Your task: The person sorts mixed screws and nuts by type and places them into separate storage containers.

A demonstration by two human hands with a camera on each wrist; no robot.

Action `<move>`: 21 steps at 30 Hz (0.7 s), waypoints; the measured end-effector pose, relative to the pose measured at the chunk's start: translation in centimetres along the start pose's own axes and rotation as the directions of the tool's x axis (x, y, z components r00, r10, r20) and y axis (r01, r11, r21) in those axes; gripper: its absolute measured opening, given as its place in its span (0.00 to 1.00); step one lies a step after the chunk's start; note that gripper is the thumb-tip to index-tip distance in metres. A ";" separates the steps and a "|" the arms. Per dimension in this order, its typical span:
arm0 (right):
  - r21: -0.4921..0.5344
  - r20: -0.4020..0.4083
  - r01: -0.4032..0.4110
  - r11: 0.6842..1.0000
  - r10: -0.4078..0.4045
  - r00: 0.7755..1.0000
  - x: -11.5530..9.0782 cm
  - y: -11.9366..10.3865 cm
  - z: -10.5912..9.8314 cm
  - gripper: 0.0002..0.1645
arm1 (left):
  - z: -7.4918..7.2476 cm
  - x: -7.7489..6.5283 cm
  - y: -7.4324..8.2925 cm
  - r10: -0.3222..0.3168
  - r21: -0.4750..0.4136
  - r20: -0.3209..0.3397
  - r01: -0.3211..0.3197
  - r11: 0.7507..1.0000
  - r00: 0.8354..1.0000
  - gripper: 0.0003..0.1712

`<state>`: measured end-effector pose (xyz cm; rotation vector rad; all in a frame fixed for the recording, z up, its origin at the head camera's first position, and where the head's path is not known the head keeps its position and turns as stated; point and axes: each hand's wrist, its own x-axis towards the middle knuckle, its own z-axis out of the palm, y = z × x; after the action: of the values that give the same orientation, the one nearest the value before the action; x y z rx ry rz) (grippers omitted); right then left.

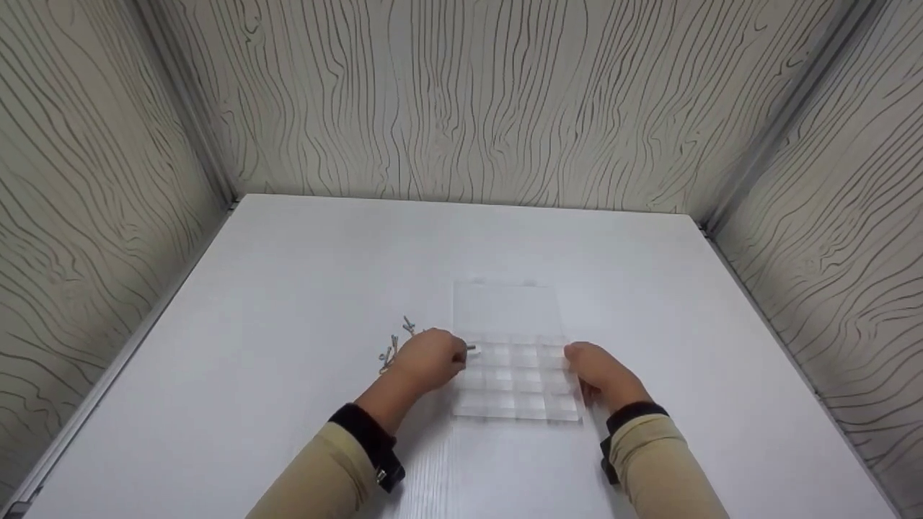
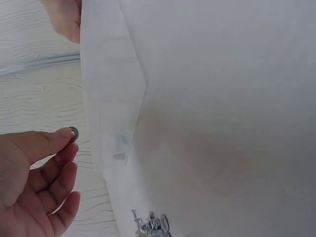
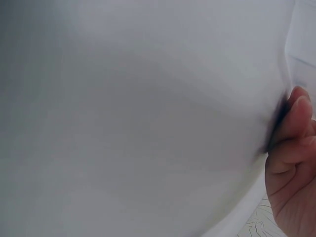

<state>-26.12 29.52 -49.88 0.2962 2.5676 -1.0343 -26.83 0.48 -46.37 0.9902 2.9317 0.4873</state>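
My left hand [image 1: 433, 358] pinches a small metal eye bolt [image 1: 471, 348] between thumb and fingertips, over the left edge of a clear compartment box [image 1: 515, 417]. In the left wrist view the ring of that eye bolt [image 2: 73, 133] shows at the fingertips. My right hand [image 1: 604, 373] holds the box by its right edge, thumb on top; its lower fingers are partly hidden. The box lies with its clear lid [image 1: 507, 310] folded back, away from me. A blurred grey shape [image 2: 120, 148] shows through one corner of the box in the left wrist view.
A loose pile of metal eye bolts [image 1: 389, 353] lies on the white table [image 1: 324, 259] left of the box, partly behind my left hand. Wood-patterned walls [image 1: 447, 101] stand along the table's back and sides.
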 end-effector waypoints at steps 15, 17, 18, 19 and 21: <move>-0.032 0.019 0.031 0.999 -0.031 0.999 0.2 -0.5 -0.2 0.19 | 1.2 -0.7 0.8 0.057 0.098 0.090 -0.066 0.993 0.994 0.07; -0.061 0.031 0.049 0.997 -0.047 0.998 0.3 -0.5 -0.3 0.19 | 1.2 -0.7 0.9 0.047 0.098 0.089 -0.056 0.994 0.995 0.07; -0.075 0.035 0.057 0.996 -0.054 0.998 0.3 -0.5 -0.3 0.19 | 1.2 -0.7 0.9 0.043 0.098 0.088 -0.052 0.994 0.995 0.06; -0.085 0.040 0.065 0.994 -0.062 0.997 0.3 -0.6 -0.3 0.19 | 1.2 -0.7 0.9 0.045 0.101 0.086 -0.053 0.993 0.995 0.06; -0.102 0.047 0.068 0.992 -0.064 0.997 0.5 -0.6 -0.4 0.18 | 1.2 -0.8 0.9 0.046 0.097 0.088 -0.055 0.994 0.995 0.06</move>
<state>-26.85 29.41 -49.48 0.1609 2.5970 -0.9153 -25.59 1.02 -47.31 1.0700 2.8852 0.2939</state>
